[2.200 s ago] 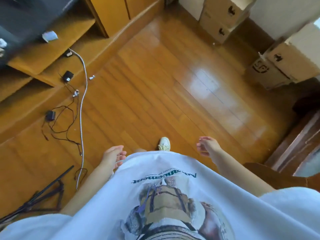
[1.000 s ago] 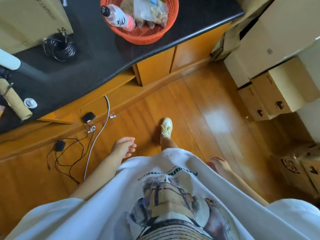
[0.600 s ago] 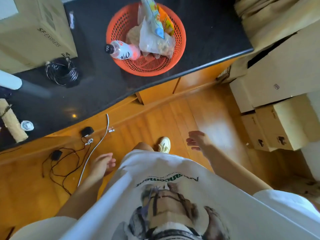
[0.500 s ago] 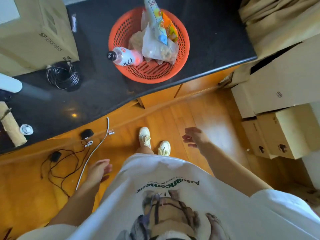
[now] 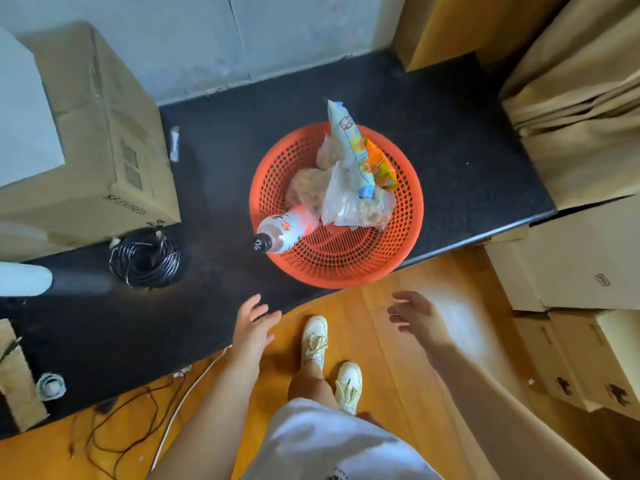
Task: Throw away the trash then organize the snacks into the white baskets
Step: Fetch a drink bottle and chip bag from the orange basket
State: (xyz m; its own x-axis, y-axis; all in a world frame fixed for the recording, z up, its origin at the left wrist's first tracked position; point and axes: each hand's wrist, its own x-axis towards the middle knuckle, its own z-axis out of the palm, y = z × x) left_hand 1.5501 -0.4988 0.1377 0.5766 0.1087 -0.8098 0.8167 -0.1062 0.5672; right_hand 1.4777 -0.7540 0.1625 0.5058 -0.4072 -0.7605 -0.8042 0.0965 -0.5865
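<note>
An orange mesh basket (image 5: 349,261) stands on the black counter (image 5: 214,188), near its front edge. Inside lie a pink drink bottle (image 5: 282,233) with a black cap, clear bags of snacks (image 5: 356,206), a tall blue-and-white snack packet (image 5: 348,143) and an orange packet (image 5: 379,164). My left hand (image 5: 254,323) hovers open at the counter edge, below and left of the basket. My right hand (image 5: 414,315) is open over the floor, just below the basket's right side. Both hands hold nothing. No white basket is in view.
A cardboard box (image 5: 100,140) sits on the counter's left, a coil of black cable (image 5: 145,259) beside it. Stacked cardboard boxes (image 5: 581,265) line the right. Cables (image 5: 114,424) trail on the wooden floor at lower left. My feet in pale shoes (image 5: 313,337) stand by the counter.
I have walked up to the counter and the orange basket is now close in front. Both hands have risen from my sides toward the basket, fingers spread.
</note>
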